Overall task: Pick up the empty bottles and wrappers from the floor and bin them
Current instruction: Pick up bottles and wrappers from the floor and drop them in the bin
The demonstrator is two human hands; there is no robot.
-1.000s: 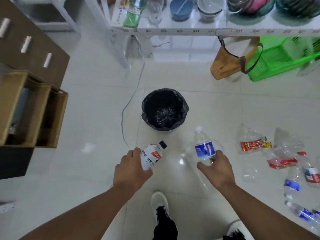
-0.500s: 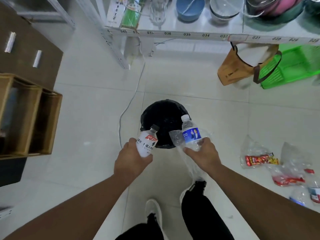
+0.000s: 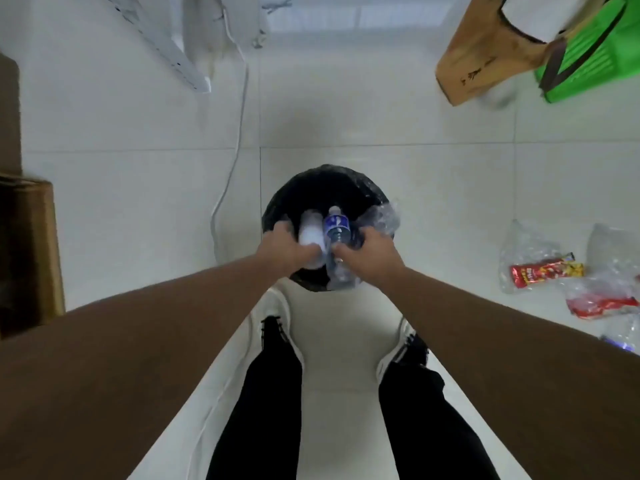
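Nearest are the person's dark trouser legs and white shoes [image 3: 277, 327], planted just short of the bin; both arms reach forward over them. The left hand [image 3: 284, 249] has its grip clamped on the white bottle [image 3: 311, 233], and the right hand [image 3: 372, 252] has its grip clamped on the blue-labelled bottle [image 3: 336, 228] together with some crinkled clear plastic [image 3: 379, 220] that spills out past the fingers toward the rim; both bottles are held side by side, almost touching, directly above the mouth of the black-lined bin [image 3: 311, 181].

The step in hand looks like the drop; to do it well, the hands should be low and centred over the opening before the fingers part, since light empty bottles may bounce off the rim; the clear plastic hangs over the right edge, so the right hand would do better to shift inward first, or that piece may slide down outside the liner.

To the right on the floor, well apart from the bin, lie red snack wrappers [image 3: 543, 270] and more clear plastic [image 3: 523, 244], not yet collected; the task seems only partly done. Farther off, a white cable [image 3: 239, 133] runs past the bin's left side, and a brown paper bag [image 3: 485, 53] stands beside a green basket [image 3: 595, 64].
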